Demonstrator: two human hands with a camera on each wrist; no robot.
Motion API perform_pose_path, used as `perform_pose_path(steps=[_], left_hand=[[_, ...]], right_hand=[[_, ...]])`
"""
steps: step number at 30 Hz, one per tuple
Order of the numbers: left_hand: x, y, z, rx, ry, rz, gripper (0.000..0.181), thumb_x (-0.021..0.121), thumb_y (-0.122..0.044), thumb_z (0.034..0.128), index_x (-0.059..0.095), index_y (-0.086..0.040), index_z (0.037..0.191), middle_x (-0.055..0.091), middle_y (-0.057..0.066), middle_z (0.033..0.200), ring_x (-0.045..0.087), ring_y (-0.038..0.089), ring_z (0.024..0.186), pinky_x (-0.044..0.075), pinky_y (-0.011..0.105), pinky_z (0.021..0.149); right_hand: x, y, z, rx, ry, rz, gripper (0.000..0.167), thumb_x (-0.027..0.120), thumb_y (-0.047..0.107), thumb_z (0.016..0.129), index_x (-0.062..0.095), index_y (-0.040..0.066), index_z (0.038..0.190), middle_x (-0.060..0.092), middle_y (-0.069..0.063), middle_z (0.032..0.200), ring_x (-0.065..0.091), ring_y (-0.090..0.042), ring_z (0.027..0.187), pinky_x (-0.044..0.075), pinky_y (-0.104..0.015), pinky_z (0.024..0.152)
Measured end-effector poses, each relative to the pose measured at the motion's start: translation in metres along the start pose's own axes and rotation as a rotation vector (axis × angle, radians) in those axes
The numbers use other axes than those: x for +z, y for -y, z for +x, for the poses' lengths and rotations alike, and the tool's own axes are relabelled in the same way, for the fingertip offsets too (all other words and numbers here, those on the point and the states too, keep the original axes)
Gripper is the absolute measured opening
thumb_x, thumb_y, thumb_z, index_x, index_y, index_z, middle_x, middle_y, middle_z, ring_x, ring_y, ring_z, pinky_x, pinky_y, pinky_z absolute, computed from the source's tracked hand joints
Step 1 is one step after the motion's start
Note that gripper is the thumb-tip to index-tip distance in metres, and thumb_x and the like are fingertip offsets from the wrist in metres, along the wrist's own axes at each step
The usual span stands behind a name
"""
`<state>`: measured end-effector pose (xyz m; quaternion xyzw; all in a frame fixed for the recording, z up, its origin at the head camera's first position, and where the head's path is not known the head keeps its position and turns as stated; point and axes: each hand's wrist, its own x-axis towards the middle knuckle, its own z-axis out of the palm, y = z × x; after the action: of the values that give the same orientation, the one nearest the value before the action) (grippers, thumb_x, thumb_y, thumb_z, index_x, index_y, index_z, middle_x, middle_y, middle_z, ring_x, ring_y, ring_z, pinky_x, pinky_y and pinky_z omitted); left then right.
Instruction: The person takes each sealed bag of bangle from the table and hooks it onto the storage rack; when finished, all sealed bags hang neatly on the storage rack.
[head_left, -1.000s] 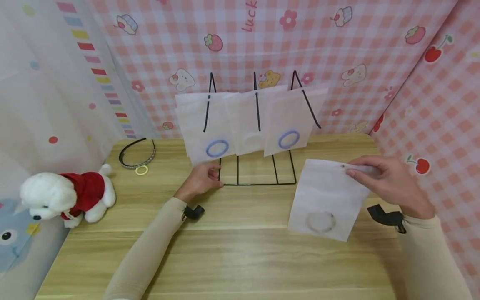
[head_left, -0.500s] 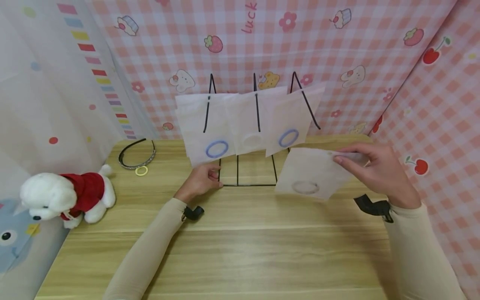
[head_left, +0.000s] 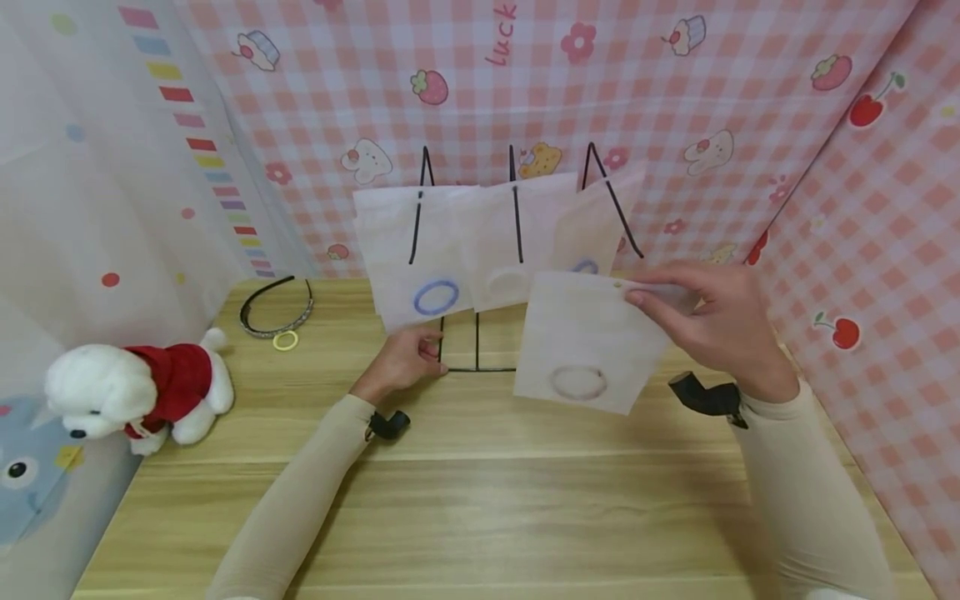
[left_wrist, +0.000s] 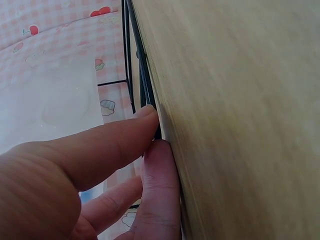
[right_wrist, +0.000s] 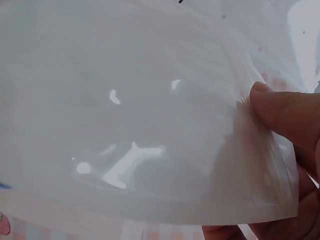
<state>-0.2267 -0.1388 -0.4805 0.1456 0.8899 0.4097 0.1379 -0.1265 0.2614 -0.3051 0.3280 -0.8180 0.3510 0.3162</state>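
Note:
In the head view my left hand [head_left: 401, 360] pinches the front left corner of a black wire rack [head_left: 477, 343] on the table. The left wrist view shows the fingertips against the rack's thin wire [left_wrist: 145, 75]. My right hand [head_left: 712, 321] grips a white translucent bag [head_left: 585, 325] by its upper right edge. A faint ring shows low inside it, and a small hole sits near its top. On the rack's prongs hang a left bag [head_left: 390, 242] with a blue ring, a middle bag [head_left: 491, 233] with a pale ring, and a right bag [head_left: 577, 233], partly covered by the held one.
At the left of the wooden table [head_left: 465, 508] lie a black headband [head_left: 277, 327] with a sparkly band and a yellow ring [head_left: 285, 340]. A white plush dog [head_left: 142, 387] in red sits at the left edge. Pink checked cloth [head_left: 337, 100] covers the back wall.
My right hand has carried the bag leftward and upward to the front of the rack's right prong, overlapping the right hanging bag. The left hand stays on the rack corner.

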Motion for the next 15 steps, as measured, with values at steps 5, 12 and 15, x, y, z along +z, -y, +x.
perform_pose_path(steps=[5, 12, 15], left_hand=[[0.000, 0.000, 0.001, -0.003, -0.001, -0.003, 0.064, 0.086, -0.009, 0.0867, 0.061, 0.002, 0.144, 0.073, 0.018, 0.113, 0.069, 0.029, 0.107, 0.058, 0.040, 0.094], [-0.001, -0.001, 0.000, -0.002, 0.005, -0.023, 0.065, 0.086, -0.007, 0.0865, 0.060, 0.004, 0.145, 0.072, 0.019, 0.111, 0.069, 0.029, 0.104, 0.059, 0.038, 0.091], [-0.002, -0.001, 0.000, -0.001, 0.006, -0.027, 0.065, 0.086, -0.007, 0.0864, 0.059, 0.006, 0.144, 0.072, 0.019, 0.110, 0.071, 0.028, 0.102, 0.059, 0.036, 0.090]], right_hand=[[0.010, 0.013, 0.010, -0.024, -0.002, -0.010, 0.025, 0.090, -0.002, 0.077, 0.085, 0.005, 0.100, 0.082, -0.009, 0.091, 0.071, 0.009, 0.091, 0.052, -0.009, 0.084], [0.026, 0.021, 0.023, -0.035, 0.002, -0.059, 0.021, 0.090, 0.006, 0.081, 0.084, 0.006, 0.101, 0.083, -0.007, 0.091, 0.075, -0.005, 0.078, 0.049, -0.010, 0.071], [0.035, 0.023, 0.027, -0.034, -0.001, -0.063, 0.021, 0.090, 0.006, 0.082, 0.084, 0.004, 0.102, 0.082, -0.008, 0.092, 0.076, -0.015, 0.076, 0.049, -0.011, 0.072]])
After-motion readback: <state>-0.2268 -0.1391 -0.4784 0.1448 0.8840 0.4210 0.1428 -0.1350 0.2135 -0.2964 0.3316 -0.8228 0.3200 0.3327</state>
